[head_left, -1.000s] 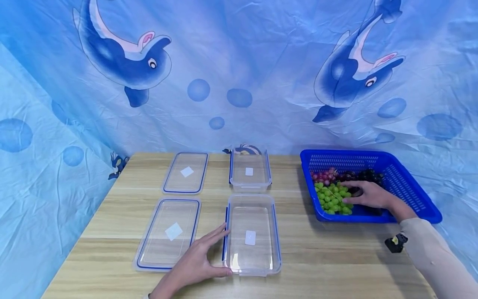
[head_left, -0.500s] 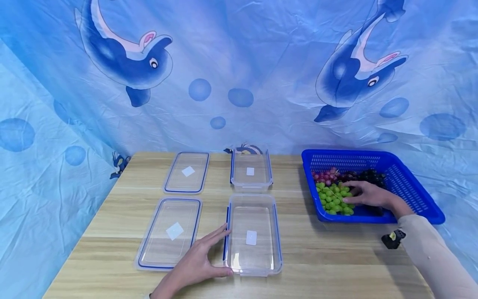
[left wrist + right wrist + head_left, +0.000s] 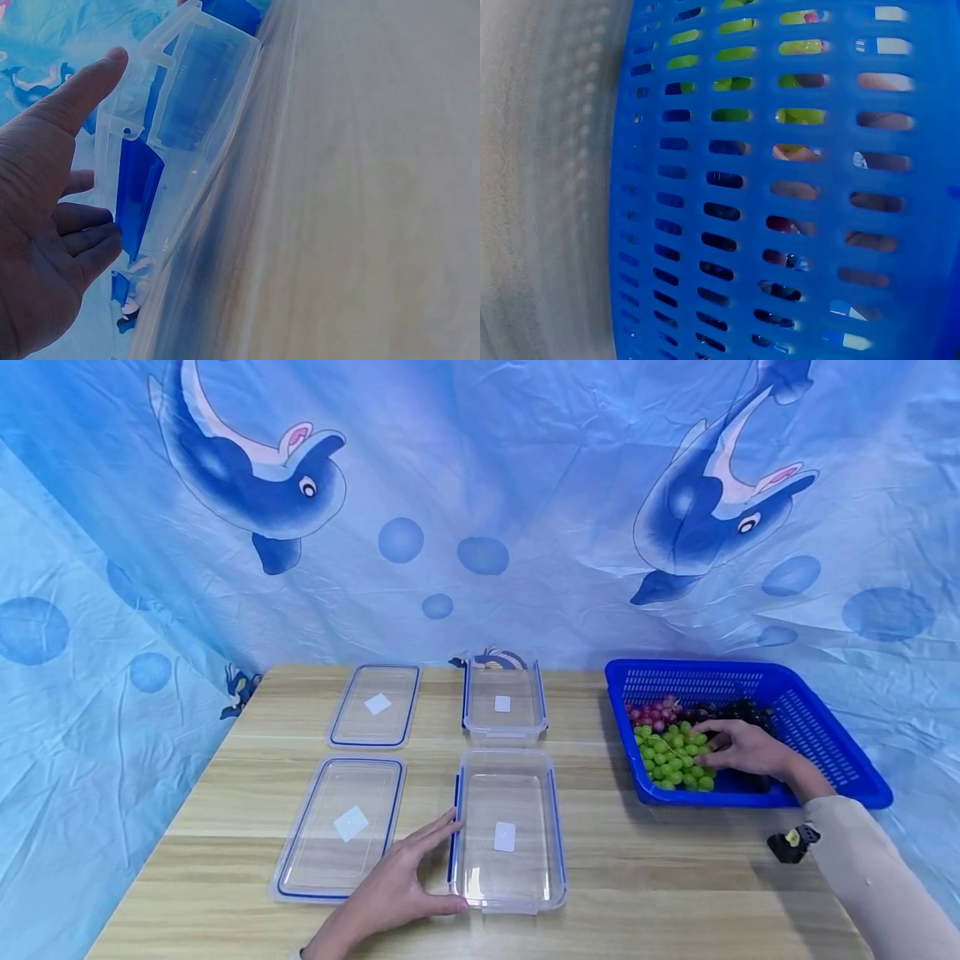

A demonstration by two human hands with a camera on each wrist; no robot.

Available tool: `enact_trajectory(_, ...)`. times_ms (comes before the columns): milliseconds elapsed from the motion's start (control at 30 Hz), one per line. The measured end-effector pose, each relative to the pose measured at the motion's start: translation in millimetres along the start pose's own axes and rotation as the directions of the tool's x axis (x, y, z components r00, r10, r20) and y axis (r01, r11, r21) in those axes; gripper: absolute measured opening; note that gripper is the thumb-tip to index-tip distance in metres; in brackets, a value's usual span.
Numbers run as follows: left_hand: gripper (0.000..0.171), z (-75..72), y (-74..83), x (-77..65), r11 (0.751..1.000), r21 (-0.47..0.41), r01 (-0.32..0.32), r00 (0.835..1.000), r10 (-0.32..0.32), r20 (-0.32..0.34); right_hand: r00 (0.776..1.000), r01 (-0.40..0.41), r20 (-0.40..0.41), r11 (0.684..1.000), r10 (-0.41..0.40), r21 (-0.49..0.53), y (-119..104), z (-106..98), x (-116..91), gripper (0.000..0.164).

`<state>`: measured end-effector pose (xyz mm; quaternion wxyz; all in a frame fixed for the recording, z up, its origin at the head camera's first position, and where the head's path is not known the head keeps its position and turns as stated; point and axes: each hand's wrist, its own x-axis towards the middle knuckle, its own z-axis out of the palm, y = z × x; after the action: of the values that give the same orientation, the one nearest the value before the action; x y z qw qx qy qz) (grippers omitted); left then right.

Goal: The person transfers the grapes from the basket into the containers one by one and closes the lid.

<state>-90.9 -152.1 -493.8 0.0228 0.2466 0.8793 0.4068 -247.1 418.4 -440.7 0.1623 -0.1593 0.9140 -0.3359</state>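
My left hand (image 3: 397,885) touches the near clear container (image 3: 506,797), fingers along its left side and thumb at its near left corner. The left wrist view shows those fingers beside the container's blue side clip (image 3: 139,191). Inside the blue basket (image 3: 821,735) my right hand (image 3: 746,752) grips the right side of a bunch of green grapes (image 3: 667,760). Its fingertips are partly hidden by the grapes. Red grapes (image 3: 654,714) and dark grapes (image 3: 750,714) lie behind the green bunch. In the right wrist view the slotted basket wall (image 3: 682,270) covers most of the hand.
A second clear container (image 3: 504,693) stands behind the near one. Two clear lids with blue seals lie to the left, a far lid (image 3: 375,681) and a near lid (image 3: 330,868). Behind the wooden table (image 3: 637,893) hangs a blue dolphin curtain (image 3: 525,460).
My right hand and the green grapes have shifted slightly, with the right side of the bunch moving a little to the right. The left hand stays at the near container.
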Motion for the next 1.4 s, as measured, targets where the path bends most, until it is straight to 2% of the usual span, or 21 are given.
enact_trajectory(167, 0.101, 0.4, -0.1, -0.4, 1.0, -0.007, 0.008, 1.0, -0.008, 0.006, 0.998, 0.025, -0.062, 0.997, -0.03, -0.078, -2, 2, -5, 0.049)
enact_trajectory(367, 0.101, 0.7, 0.6, -0.6, 1.0, -0.023, 0.018, 1.0, -0.018, 0.01, 0.987, 0.013, -0.154, 0.992, -0.033, -0.125, -7, 2, -13, 0.047)
enact_trajectory(567, 0.102, 1.6, 0.0, -0.3, 1.0, -0.029, 0.007, 1.0, -0.007, 0.011, 0.97, -0.001, -0.242, 0.99, -0.034, -0.14, -12, -3, -20, 0.044)
enact_trajectory(867, 0.101, 1.2, -0.8, -0.4, 0.999, -0.045, 0.002, 1.0, -0.002, 0.012, 0.931, 0.03, -0.354, 0.985, -0.09, -0.172, -27, -14, -23, 0.049)
enact_trajectory(1133, 0.102, 1.1, -1.9, 0.3, 0.999, -0.049, 0.016, 1.0, -0.015, 0.02, 0.928, 0.052, -0.363, 0.994, -0.082, -0.091, -58, -18, -27, 0.054)
enact_trajectory(1400, 0.102, 1.9, -2.5, 0.4, 0.998, -0.049, 0.034, 0.999, -0.033, 0.027, 0.914, 0.11, -0.378, 0.987, -0.145, -0.113, -106, -2, -22, 0.05)
